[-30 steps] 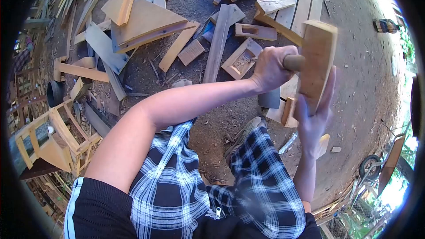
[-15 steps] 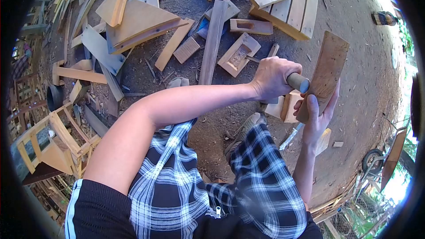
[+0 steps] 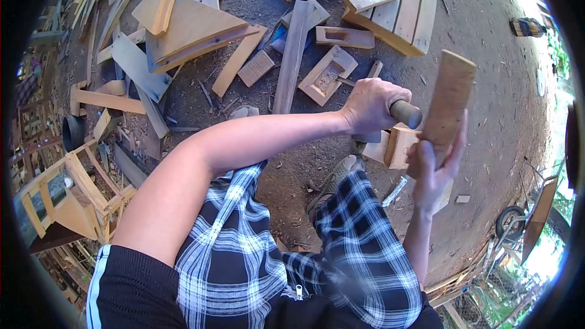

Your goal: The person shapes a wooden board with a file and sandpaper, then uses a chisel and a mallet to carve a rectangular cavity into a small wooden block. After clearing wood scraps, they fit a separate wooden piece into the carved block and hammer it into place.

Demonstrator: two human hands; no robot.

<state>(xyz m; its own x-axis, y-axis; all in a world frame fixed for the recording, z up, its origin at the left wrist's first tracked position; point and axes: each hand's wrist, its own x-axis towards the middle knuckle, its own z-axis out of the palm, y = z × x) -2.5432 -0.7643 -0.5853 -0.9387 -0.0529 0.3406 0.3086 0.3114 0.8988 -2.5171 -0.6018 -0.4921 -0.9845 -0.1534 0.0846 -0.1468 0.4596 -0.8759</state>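
My left hand is wrapped round the wooden handle of a chisel, whose butt end sticks out to the right. On the other side of the fist, its thin metal shaft runs into the recess of a wooden block; the tip is hard to see there. To the right, my right hand grips the lower end of a flat wooden board, held upright and slightly blurred. A narrow gap shows between board and handle end.
Another hollowed block lies just beyond, near a slatted wooden piece. Long planks and stacked boards cover the ground ahead and left. A wooden frame stands at left, a wheelbarrow at far right.
The board in my right hand has moved off the chisel's handle end, shifting slightly right and down. My left hand keeps its grip, almost in place.
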